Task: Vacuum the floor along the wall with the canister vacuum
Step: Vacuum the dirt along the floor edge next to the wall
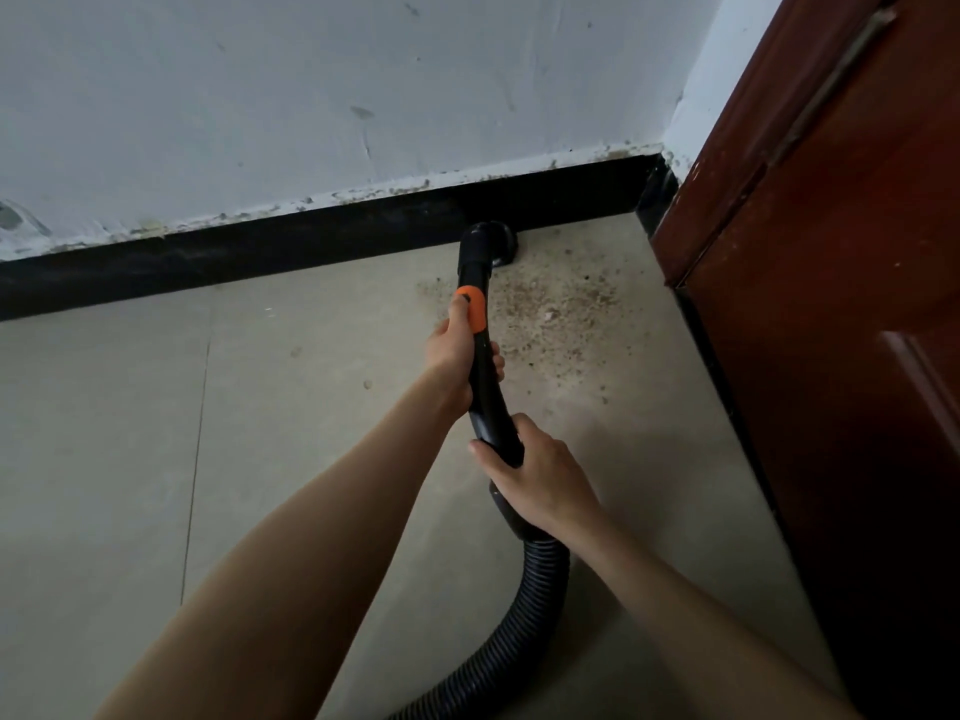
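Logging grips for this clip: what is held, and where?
Both hold the vacuum wand: left hand just below its orange band, right hand at its hose end.

The nozzle (492,242) sits against the black skirting (311,241) in a corner closed ahead by the wall (311,96) and on the right by the brown door (831,252), while bare floor (104,433) lies open leftward

Head view; faces down, forward (wide-angle); floor (130,433) seemingly near
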The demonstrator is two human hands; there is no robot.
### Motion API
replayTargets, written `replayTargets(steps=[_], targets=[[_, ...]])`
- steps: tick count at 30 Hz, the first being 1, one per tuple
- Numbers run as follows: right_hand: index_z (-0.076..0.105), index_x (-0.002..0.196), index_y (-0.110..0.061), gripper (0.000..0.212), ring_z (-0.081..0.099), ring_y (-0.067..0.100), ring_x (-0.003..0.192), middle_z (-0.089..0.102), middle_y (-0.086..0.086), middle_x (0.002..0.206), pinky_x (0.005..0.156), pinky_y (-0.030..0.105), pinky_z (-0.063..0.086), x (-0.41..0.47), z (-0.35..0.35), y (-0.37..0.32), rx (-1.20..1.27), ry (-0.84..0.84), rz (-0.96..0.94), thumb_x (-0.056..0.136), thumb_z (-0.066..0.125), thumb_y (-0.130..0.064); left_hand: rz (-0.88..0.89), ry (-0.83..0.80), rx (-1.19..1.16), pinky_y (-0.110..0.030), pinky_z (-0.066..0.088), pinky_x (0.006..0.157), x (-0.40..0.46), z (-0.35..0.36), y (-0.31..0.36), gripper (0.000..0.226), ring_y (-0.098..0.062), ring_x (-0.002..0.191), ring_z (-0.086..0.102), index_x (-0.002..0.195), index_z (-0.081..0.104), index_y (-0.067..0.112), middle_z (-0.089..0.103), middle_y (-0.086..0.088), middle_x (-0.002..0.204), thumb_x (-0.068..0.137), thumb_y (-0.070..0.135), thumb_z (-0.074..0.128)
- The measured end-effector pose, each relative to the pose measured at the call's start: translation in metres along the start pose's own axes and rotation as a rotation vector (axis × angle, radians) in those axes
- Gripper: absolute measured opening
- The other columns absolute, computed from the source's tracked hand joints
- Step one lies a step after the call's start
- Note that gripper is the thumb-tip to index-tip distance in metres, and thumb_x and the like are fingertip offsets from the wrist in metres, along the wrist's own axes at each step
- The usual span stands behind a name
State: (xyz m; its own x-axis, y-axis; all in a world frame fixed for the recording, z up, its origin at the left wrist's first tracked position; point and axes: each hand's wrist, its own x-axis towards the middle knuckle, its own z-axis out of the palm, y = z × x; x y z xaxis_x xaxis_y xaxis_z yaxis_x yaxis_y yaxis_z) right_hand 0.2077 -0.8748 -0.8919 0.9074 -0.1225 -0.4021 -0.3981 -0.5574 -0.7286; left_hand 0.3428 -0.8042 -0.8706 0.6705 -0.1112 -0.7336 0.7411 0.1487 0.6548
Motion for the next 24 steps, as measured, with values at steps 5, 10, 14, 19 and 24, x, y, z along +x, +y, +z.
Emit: replayTargets(steps=[5, 10, 14, 19, 24], targets=[[0.048, 0.092, -0.029, 0.026, 0.061, 0.013, 0.076, 0.059, -0.007, 0.079, 0.065, 0.031, 0.047, 0.002, -0.001, 0.005, 0.111, 0.022, 0.038, 0.09, 0.054, -0.054, 0.033, -0.02, 0.054, -0.023, 0.042, 0.041, 0.002, 0.015, -0.001, 0.04, -0.019, 0.039, 0.046, 0.096, 0.05, 0.008, 0.048, -0.009, 0.056, 0.097, 0.048, 0.043], [0.047, 0.095, -0.025, 0.026, 0.062, 0.017, 0.079, 0.058, -0.006, 0.082, 0.068, 0.032, 0.048, 0.008, -0.001, 0.006, 0.134, 0.055, 0.076, 0.093, 0.053, -0.05, 0.08, -0.034, 0.118, -0.024, 0.044, 0.042, 0.007, 0.028, -0.001, 0.037, -0.019, 0.04, 0.049, 0.093, 0.052, 0.011, 0.05, -0.009, 0.059, 0.096, 0.047, 0.045], [0.047, 0.096, -0.026, 0.029, 0.063, 0.02, 0.079, 0.061, -0.005, 0.079, 0.071, 0.035, 0.051, 0.009, 0.002, 0.01, 0.092, 0.158, 0.078, 0.092, 0.051, -0.055, 0.091, -0.042, 0.164, -0.024, 0.045, 0.041, 0.011, 0.037, -0.001, 0.035, -0.018, 0.038, 0.05, 0.092, 0.052, 0.012, 0.052, -0.01, 0.058, 0.096, 0.047, 0.046], [0.047, 0.091, -0.026, 0.03, 0.064, 0.023, 0.08, 0.06, -0.004, 0.077, 0.071, 0.037, 0.051, 0.014, -0.003, 0.015, 0.115, 0.234, 0.092, 0.091, 0.051, -0.056, 0.116, -0.071, 0.215, -0.024, 0.046, 0.041, 0.015, 0.052, -0.001, 0.04, -0.017, 0.038, 0.051, 0.085, 0.053, 0.01, 0.054, -0.004, 0.046, 0.096, 0.047, 0.045], [0.049, 0.091, -0.024, 0.031, 0.065, 0.024, 0.08, 0.062, -0.001, 0.08, 0.073, 0.039, 0.054, 0.018, -0.011, 0.018, 0.173, 0.288, 0.088, 0.09, 0.053, -0.055, 0.133, -0.094, 0.27, -0.024, 0.047, 0.042, 0.016, 0.069, 0.003, 0.041, -0.018, 0.042, 0.052, 0.089, 0.053, 0.007, 0.054, -0.009, 0.061, 0.096, 0.046, 0.045]])
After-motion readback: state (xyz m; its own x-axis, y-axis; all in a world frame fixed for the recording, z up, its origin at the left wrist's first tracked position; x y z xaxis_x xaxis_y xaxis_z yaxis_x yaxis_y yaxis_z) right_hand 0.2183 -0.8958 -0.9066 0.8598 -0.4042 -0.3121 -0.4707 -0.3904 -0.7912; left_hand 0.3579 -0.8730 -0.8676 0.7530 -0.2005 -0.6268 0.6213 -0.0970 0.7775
